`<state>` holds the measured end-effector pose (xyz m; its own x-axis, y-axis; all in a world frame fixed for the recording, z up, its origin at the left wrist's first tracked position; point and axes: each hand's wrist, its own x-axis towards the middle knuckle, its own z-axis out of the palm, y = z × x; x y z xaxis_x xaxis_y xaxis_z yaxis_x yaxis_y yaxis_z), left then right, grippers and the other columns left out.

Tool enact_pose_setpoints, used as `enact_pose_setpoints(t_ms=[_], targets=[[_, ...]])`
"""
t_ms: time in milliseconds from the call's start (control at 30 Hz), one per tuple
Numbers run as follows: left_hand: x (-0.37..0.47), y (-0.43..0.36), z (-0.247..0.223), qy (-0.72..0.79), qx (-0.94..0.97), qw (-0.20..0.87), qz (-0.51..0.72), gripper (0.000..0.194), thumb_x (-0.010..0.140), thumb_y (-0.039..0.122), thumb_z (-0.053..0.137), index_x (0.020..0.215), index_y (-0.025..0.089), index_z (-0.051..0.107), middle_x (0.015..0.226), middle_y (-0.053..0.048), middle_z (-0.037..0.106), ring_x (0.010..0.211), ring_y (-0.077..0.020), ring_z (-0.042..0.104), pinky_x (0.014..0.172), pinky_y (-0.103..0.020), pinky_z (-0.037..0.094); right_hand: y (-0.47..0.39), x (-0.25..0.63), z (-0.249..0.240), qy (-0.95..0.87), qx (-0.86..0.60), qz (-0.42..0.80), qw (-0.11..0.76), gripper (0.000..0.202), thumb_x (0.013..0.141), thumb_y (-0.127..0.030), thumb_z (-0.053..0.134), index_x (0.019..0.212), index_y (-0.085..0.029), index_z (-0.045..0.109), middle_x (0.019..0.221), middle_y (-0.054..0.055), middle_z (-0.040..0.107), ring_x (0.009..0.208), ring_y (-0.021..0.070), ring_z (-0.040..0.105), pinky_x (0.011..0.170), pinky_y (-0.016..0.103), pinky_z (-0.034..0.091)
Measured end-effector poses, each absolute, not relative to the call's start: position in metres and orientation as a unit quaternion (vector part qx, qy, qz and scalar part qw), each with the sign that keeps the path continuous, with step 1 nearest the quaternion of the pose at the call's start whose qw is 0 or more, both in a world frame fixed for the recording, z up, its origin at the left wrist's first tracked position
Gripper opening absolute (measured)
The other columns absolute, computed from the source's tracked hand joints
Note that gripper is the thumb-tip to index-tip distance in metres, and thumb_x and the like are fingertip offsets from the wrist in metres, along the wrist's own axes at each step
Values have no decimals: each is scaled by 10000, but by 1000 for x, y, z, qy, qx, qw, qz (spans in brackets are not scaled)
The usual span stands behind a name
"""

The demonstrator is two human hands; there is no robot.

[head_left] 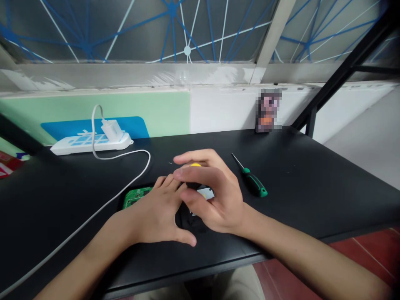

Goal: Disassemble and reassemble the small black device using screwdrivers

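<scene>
My left hand (pixel 158 212) lies palm down with fingers spread across a dark casing that carries a green circuit board (pixel 137 196). Most of the board is under that hand. Just to its right, my right hand (pixel 215 196) curls its fingers and thumb round a black screwdriver handle with a yellow end (pixel 196 165); the tool's lower part is hidden. Below those fingers a silvery metal part (pixel 206 193) shows. Further right lies a green-and-black screwdriver (pixel 255 182), its shaft pointing toward the back left.
A white power strip (pixel 90 143) with a plugged-in charger (pixel 111 130) sits at the back left. From it a white cable (pixel 125 192) runs across the black table (pixel 312 187). A blurred-out upright object (pixel 267 111) leans on the wall. Small bits lie behind my hands.
</scene>
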<state>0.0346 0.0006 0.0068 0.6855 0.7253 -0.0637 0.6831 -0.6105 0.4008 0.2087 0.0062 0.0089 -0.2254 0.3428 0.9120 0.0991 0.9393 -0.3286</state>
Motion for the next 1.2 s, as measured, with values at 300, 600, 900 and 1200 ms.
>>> enact_pose_setpoints(t_ms=[300, 600, 900, 1200], targets=[[32, 2, 4, 391, 892, 223, 43, 919, 682, 631, 819, 1452, 245, 496, 1469, -145, 517, 1336, -455, 462, 1102, -640, 373, 6, 209, 14, -773, -176, 67, 606, 247, 923, -131, 636, 1146, -238, 654, 991, 32, 696, 882, 132, 693, 751, 279, 623], [34, 3, 4, 391, 902, 180, 27, 903, 655, 676, 829, 1379, 206, 565, 1455, -163, 507, 1345, -456, 425, 1132, -663, 306, 6, 210, 8, -769, -145, 158, 602, 271, 981, -165, 468, 1223, -218, 577, 1194, 87, 704, 1014, 165, 721, 828, 348, 646], [33, 2, 4, 392, 891, 224, 52, 916, 671, 634, 825, 1443, 253, 513, 1503, -143, 491, 1381, -469, 412, 1113, -667, 356, 5, 208, 14, -770, -168, 89, 609, 232, 928, -138, 626, 1140, -235, 623, 938, 17, 690, 852, 129, 685, 703, 263, 614], [33, 3, 3, 382, 903, 193, 47, 912, 661, 664, 828, 1409, 224, 549, 1478, -158, 503, 1372, -472, 409, 1136, -666, 303, 5, 209, 7, -768, -145, 184, 596, 290, 986, -150, 449, 1243, -225, 560, 1182, 85, 701, 1037, 169, 719, 827, 343, 645]])
